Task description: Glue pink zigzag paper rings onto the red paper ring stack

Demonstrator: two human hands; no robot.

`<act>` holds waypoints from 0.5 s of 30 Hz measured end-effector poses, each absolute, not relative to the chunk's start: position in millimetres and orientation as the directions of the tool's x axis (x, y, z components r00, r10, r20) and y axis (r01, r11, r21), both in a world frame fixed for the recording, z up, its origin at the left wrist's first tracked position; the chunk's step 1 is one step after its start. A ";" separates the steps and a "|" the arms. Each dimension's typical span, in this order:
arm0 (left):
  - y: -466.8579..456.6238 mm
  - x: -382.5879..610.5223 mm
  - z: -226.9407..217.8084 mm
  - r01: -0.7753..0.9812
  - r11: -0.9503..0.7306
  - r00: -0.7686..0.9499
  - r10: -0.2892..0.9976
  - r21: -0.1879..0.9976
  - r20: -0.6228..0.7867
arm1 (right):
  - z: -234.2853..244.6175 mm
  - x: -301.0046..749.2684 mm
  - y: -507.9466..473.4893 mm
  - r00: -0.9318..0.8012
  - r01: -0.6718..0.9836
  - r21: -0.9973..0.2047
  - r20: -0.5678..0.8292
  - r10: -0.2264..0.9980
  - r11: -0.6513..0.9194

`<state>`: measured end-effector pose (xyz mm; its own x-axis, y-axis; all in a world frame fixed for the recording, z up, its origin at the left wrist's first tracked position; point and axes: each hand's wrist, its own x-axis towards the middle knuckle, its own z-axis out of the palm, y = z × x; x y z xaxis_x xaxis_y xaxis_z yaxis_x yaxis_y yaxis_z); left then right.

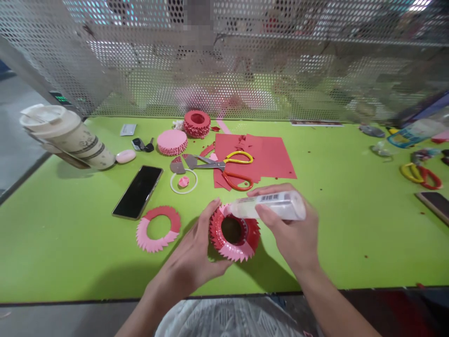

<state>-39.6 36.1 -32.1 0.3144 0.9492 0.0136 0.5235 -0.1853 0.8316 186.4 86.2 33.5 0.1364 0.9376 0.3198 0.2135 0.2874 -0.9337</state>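
My left hand [196, 248] grips the left side of a red and pink paper ring stack [238, 252] with a toothed outer edge and a dark round hole. In my right hand [294, 229] is a clear glue bottle [273, 206] with a barcode label, tilted sideways. Its nozzle points left, at the ring's upper rim; whether it touches I cannot tell. To the left lies a flat toothed paper ring [158, 247], part red and part pink. Beyond my hands, open scissors [219, 165] with yellow and red handles rest partly on red paper sheets [273, 157].
Left on the green table [70, 252] are a phone [137, 193], a tall lidded cup [70, 135] and keys [149, 146]. A pink disc stack [172, 142] and red ring stack [197, 124] stand at the back, before a perforated metal screen [245, 70]. More scissors [421, 175] lie far right.
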 end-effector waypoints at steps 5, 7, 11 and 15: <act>35.2 -32.5 -34.5 0.553 -0.144 0.240 0.971 0.820 0.008 | 29.0 201.2 80.0 0.189 0.299 -0.908 0.357 0.915 0.292; 34.2 -27.8 -35.9 0.562 -0.148 0.223 0.975 0.814 0.023 | 29.0 209.6 76.1 0.214 0.338 -0.898 0.366 0.906 0.283; 29.5 -8.5 -39.8 0.589 -0.184 0.135 0.982 0.787 0.129 | 29.6 219.5 70.2 0.276 0.348 -0.906 0.346 0.897 0.242; 23.6 2.7 -42.3 0.631 -0.166 0.058 0.984 0.757 0.168 | 26.1 223.3 69.1 0.338 0.287 -0.925 0.340 0.877 0.248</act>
